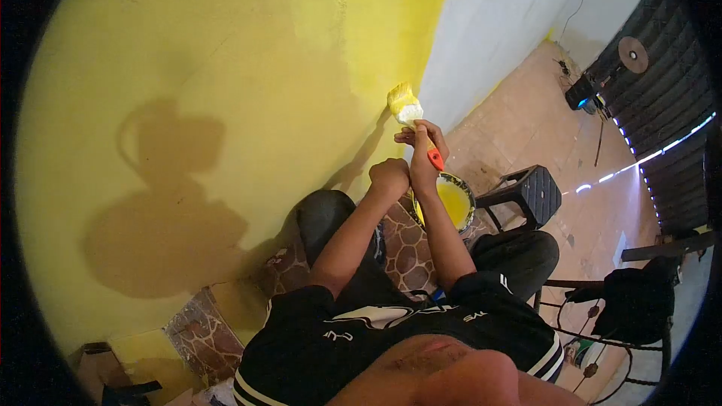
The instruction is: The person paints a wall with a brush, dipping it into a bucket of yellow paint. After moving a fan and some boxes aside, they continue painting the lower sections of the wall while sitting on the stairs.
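Note:
My right hand (427,152) is closed around the handle of a paintbrush (407,109). The brush points up toward the wall, its bristles coated in yellow paint and its red handle end sticking out below my hand. Against my right wrist rests my left hand (390,178), curled into a fist; whatever may be inside it is hidden. Just beyond my right forearm stands a bucket (472,199) of yellow paint, its rim smeared. The wall (301,68) in front is yellow, with a brighter yellow strip beside a whitish section (481,37).
A dark plastic stool (538,195) stands right of the bucket. Farther off are a fan (633,54) and a corrugated dark sheet (669,53). A metal-framed chair with black cloth (639,304) is at lower right. Patterned tile pieces (203,331) lie at lower left.

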The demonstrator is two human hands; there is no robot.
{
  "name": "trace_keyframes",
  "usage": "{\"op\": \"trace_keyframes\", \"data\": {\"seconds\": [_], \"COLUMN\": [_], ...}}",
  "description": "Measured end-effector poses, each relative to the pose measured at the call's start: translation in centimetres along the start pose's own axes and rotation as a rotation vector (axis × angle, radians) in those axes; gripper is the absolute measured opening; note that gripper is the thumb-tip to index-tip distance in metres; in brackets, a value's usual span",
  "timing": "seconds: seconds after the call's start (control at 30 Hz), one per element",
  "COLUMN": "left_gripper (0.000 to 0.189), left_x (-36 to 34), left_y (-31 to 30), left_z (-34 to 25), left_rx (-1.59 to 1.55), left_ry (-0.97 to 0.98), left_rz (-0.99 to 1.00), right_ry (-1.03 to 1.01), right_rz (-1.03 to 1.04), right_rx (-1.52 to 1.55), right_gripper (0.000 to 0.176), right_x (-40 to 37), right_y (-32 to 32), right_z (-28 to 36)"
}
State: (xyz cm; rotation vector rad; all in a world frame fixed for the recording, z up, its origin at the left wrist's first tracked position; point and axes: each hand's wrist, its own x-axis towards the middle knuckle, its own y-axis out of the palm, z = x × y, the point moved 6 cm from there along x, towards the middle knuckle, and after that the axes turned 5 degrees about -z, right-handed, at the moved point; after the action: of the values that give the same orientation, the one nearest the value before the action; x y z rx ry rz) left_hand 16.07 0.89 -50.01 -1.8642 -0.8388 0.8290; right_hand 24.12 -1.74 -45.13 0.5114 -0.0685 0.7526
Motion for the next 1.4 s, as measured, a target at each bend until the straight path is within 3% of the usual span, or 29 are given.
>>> {"op": "trace_keyframes", "data": {"seconds": [0.13,0.47,0.57,0.63,0.77,0.87,0.93,1.03,1.27,1.4], "left_gripper": [0.020,0.026,0.020,0.032,0.033,0.032,0.018,0.017,0.017,0.020], "left_x": [0.2,0.5,1.4,1.8,1.7,1.3,0.4,0.1,-0.3,-0.2], "left_y": [-0.1,-0.1,1.2,1.3,1.2,0.7,-0.4,-0.5,-0.5,-0.3], "left_z": [0.1,-0.9,-0.5,-0.2,-0.3,-0.4,-1.0,-1.0,-1.0,-1.1], "left_rx": [0.050,0.105,0.117,0.119,0.113,0.122,0.107,0.067,0.046,0.029], "left_ry": [-0.029,-0.062,-0.035,-0.065,-0.058,-0.078,-0.056,-0.028,0.014,0.004], "left_rz": [0.080,0.065,0.112,0.072,0.066,0.051,0.080,0.006,0.066,-0.036], "right_ry": [0.099,0.223,0.168,0.162,-0.001,-0.121,-0.109,-0.143,-0.109,-0.063], "right_rz": [-0.010,-0.079,-0.060,-0.033,0.014,0.044,0.066,0.086,0.094,0.101], "right_rx": [-0.045,-0.040,0.053,0.136,0.236,0.123,0.125,0.045,-0.046,-0.109], "right_gripper": [0.019,0.020,0.019,0.019,0.020,0.020,0.019,0.019,0.017,0.014], "right_x": [-0.4,1.8,4.0,5.3,5.7,4.4,3.7,2.3,1.1,0.5], "right_y": [-0.2,0.1,2.5,3.2,3.4,2.8,2.4,2.5,0.9,0.3], "right_z": [0.4,2.7,5.4,7.3,10.2,10.0,7.8,5.0,2.0,0.9]}}
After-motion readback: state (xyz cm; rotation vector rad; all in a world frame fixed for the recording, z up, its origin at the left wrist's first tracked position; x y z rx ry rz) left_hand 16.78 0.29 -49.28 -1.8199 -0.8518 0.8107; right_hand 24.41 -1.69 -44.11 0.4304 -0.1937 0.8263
